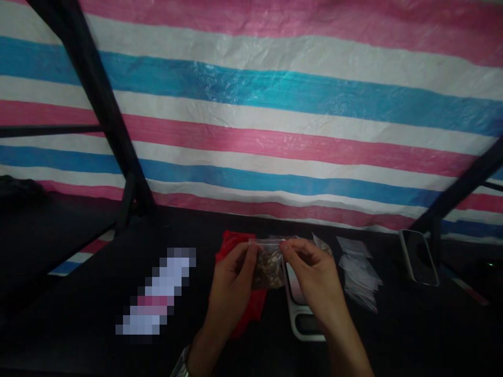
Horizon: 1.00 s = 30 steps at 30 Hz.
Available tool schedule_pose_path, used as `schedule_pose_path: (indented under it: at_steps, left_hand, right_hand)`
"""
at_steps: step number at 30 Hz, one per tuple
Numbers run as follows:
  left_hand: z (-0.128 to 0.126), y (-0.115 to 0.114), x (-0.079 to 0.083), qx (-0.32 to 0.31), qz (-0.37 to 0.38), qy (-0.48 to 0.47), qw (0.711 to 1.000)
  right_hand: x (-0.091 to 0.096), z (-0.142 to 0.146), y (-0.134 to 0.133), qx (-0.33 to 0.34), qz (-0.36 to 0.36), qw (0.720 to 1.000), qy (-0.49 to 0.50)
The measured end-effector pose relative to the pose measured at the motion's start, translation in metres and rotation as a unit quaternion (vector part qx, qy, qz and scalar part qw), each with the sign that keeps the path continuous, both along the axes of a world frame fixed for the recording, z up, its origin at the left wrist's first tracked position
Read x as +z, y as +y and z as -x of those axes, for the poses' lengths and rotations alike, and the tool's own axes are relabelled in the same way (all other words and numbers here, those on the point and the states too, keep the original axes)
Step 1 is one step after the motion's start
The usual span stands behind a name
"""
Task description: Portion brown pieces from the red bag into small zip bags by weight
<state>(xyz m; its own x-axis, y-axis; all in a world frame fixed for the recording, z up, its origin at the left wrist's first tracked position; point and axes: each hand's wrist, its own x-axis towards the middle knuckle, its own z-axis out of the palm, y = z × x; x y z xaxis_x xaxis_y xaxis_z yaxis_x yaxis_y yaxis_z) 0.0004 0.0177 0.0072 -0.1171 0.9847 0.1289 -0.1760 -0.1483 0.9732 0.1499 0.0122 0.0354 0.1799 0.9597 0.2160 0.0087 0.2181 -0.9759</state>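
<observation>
Between my two hands hangs a small clear zip bag (269,268) with brownish bits in it; what the bits are I cannot make out. My left hand (234,272) pinches its upper left corner between thumb and fingers. The upper right corner is pinched by my right hand (310,267). Behind and below the left hand lies a red plastic bag (253,309), partly covered. A white kitchen scale (295,314) sits under the right hand, its display partly hidden by the wrist. Another clear bag (323,245) shows just beyond the right fingers.
Right of the scale lies a fanned pile of clear zip bags (359,277). A phone (418,257) lies farther right on the black table (181,345). On the left is a pixelated pale strip (157,296). Dark metal posts (106,115) stand before a striped plastic sheet (275,125).
</observation>
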Motion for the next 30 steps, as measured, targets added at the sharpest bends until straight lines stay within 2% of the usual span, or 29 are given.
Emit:
schedule_pose_path:
  at_steps: [5, 9, 16, 18, 20, 23, 25, 27, 28, 30]
  left_hand:
    - [-0.007, -0.001, 0.0, -0.003, -0.005, 0.006, 1.0]
    - [-0.012, -0.001, 0.001, -0.041, 0.01, -0.019, 0.999]
    - [-0.017, -0.003, -0.006, -0.058, -0.002, 0.003, 0.998]
    - [-0.019, -0.004, -0.007, -0.048, -0.013, 0.023, 0.999]
    - [-0.021, -0.009, -0.007, 0.006, -0.043, 0.078, 0.996]
    - [-0.032, -0.026, -0.01, 0.105, -0.156, 0.197, 0.962]
    - [-0.046, -0.047, -0.02, 0.125, -0.273, 0.241, 0.923]
    - [-0.062, -0.071, -0.037, 0.058, -0.391, 0.277, 0.876]
    - [-0.069, -0.083, -0.048, 0.059, -0.422, 0.276, 0.861]
    - [-0.08, -0.105, -0.068, -0.09, -0.473, 0.327, 0.813]
  right_hand:
    - [0.002, -0.01, -0.007, 0.048, 0.018, 0.999, -0.016]
    - [-0.001, -0.013, -0.009, 0.032, 0.012, 0.999, -0.021]
    - [-0.005, -0.027, -0.01, 0.029, 0.026, 0.998, -0.052]
    - [-0.004, -0.038, -0.012, 0.022, 0.028, 0.999, -0.041]
    - [-0.005, -0.053, -0.012, -0.011, 0.034, 0.998, -0.044]
    - [-0.016, -0.078, -0.009, -0.065, 0.052, 0.993, -0.088]
    - [-0.028, -0.091, -0.004, -0.093, 0.064, 0.986, -0.127]
    - [-0.04, -0.1, 0.003, -0.139, 0.071, 0.974, -0.163]
    - [-0.045, -0.103, 0.007, -0.165, 0.071, 0.968, -0.176]
    - [-0.053, -0.109, 0.012, -0.221, 0.065, 0.954, -0.194]
